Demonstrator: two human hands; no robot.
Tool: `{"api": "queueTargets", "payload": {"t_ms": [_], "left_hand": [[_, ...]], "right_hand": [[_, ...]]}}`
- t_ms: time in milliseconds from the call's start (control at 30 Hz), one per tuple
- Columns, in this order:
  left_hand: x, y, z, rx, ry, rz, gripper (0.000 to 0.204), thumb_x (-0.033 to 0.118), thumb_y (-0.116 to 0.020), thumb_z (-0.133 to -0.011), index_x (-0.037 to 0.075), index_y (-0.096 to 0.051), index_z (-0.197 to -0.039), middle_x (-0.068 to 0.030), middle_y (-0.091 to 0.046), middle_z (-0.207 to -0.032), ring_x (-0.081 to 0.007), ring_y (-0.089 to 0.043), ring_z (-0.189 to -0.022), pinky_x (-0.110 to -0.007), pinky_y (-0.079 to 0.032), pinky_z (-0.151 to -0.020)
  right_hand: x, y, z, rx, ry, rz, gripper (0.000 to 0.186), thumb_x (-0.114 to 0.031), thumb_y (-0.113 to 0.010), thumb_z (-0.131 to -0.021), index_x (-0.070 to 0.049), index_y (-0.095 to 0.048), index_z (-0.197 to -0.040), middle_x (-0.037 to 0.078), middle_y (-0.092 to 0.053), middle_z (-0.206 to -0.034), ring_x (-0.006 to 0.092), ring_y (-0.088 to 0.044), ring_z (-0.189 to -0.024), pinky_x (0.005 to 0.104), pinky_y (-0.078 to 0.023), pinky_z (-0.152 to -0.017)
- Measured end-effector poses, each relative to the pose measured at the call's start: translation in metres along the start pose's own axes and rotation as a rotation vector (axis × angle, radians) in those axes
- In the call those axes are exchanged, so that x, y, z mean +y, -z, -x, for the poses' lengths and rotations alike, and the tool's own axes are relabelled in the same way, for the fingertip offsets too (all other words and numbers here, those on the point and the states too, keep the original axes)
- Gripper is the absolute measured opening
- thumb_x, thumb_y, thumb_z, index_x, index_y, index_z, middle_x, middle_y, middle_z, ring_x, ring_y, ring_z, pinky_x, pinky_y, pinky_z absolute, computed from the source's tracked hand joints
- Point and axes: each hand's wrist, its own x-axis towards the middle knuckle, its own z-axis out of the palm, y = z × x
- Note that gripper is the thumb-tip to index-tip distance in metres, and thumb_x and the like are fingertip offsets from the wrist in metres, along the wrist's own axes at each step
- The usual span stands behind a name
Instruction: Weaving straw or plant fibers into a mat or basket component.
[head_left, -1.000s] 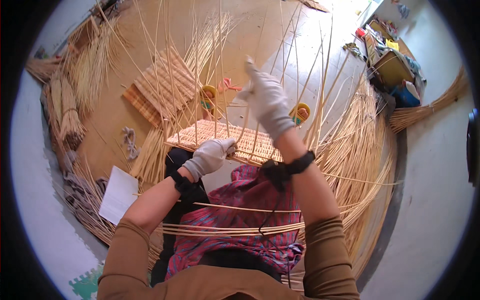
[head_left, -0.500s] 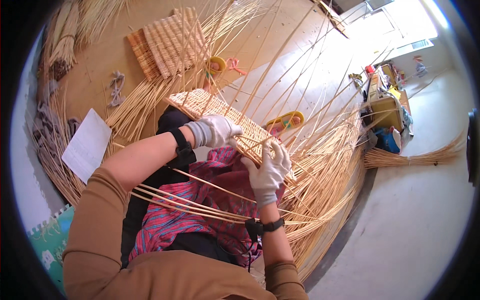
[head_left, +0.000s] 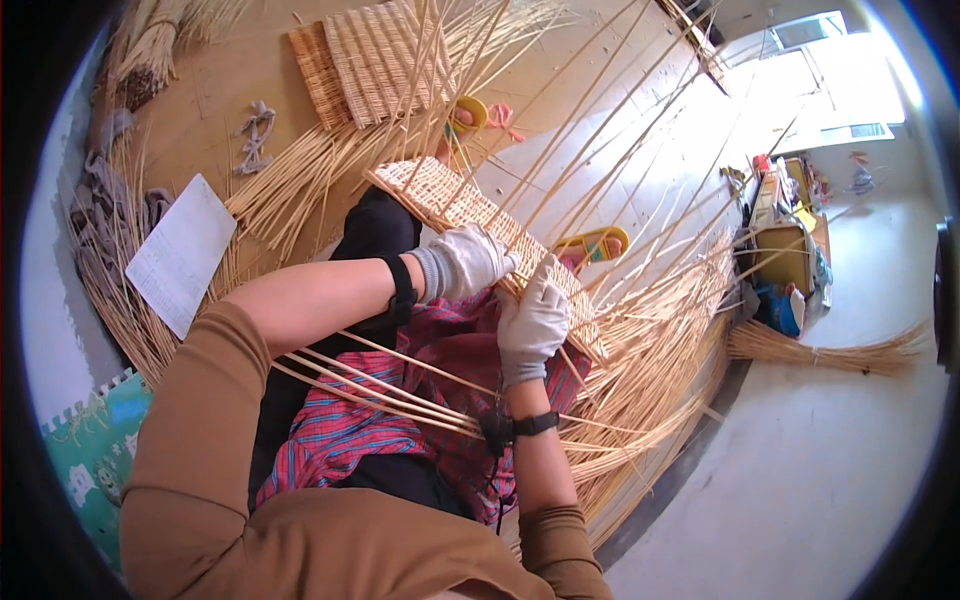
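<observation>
Across my lap lies a partly woven wicker panel (head_left: 435,193), pale and tightly woven, with long bare canes (head_left: 565,135) standing up and away from its far edge. Both my hands wear white work gloves. My left hand (head_left: 467,262) is closed at the panel's near edge, its fingers curled over the weave. Just to its right, my right hand (head_left: 534,325) is closed too, thumb and fingers pinched at the same edge; the piece of cane between them is mostly hidden. Several loose canes (head_left: 400,398) run across my lap beneath my right wrist.
A red plaid cloth (head_left: 335,425) covers my lap. Finished woven panels (head_left: 385,65) lie on the floor ahead, beside a bundle of canes (head_left: 300,190) and a white sheet (head_left: 183,255). A large heap of canes (head_left: 660,350) spreads at right. Cluttered shelves (head_left: 785,235) stand farther off.
My right hand has closed from a more spread grip and come nearer my left hand. The view has shifted, so the panel and floor sit farther right and higher.
</observation>
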Motion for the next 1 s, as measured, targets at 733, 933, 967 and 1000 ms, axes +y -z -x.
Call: {"api": "queueTargets", "payload": {"t_ms": [733,933,967,1000], "left_hand": [[-0.016,-0.003,-0.072,0.293,0.014,-0.139,0.039,0.019,-0.056,-0.094,0.010,-0.062,-0.132,-0.0094,-0.065,-0.097,-0.0292,-0.066,-0.096,-0.042,-0.050,-0.084],[-0.010,-0.004,-0.070,0.322,0.054,-0.042,0.036,0.020,-0.059,-0.094,0.017,-0.065,-0.129,-0.0087,-0.064,-0.096,-0.0286,-0.065,-0.095,-0.045,-0.052,-0.081],[-0.010,-0.003,-0.064,0.280,0.047,0.016,0.036,0.020,-0.059,-0.094,0.018,-0.065,-0.130,-0.0090,-0.064,-0.099,-0.0286,-0.066,-0.097,-0.045,-0.052,-0.081],[-0.013,-0.002,-0.057,0.244,0.042,0.069,0.037,0.021,-0.060,-0.095,0.020,-0.065,-0.131,-0.0093,-0.064,-0.101,-0.0287,-0.066,-0.098,-0.045,-0.053,-0.080]], "right_hand": [[0.070,-0.035,-0.063,0.183,0.030,0.022,0.051,-0.032,-0.074,-0.084,-0.007,-0.067,-0.128,0.006,-0.071,-0.103,0.0274,-0.066,-0.096,0.0460,-0.046,-0.092],[0.075,-0.034,-0.066,0.196,0.027,-0.040,0.036,-0.035,-0.071,-0.088,-0.011,-0.070,-0.115,0.005,-0.072,-0.097,0.0267,-0.065,-0.092,0.0452,-0.043,-0.085],[0.072,-0.033,-0.058,0.170,0.012,-0.060,0.038,-0.037,-0.071,-0.088,-0.011,-0.070,-0.116,0.007,-0.072,-0.098,0.0275,-0.065,-0.095,0.0455,-0.044,-0.086],[0.065,-0.030,-0.049,0.120,0.000,-0.077,0.040,-0.038,-0.072,-0.088,-0.010,-0.070,-0.116,0.008,-0.071,-0.099,0.0282,-0.065,-0.095,0.0460,-0.044,-0.087]]}}
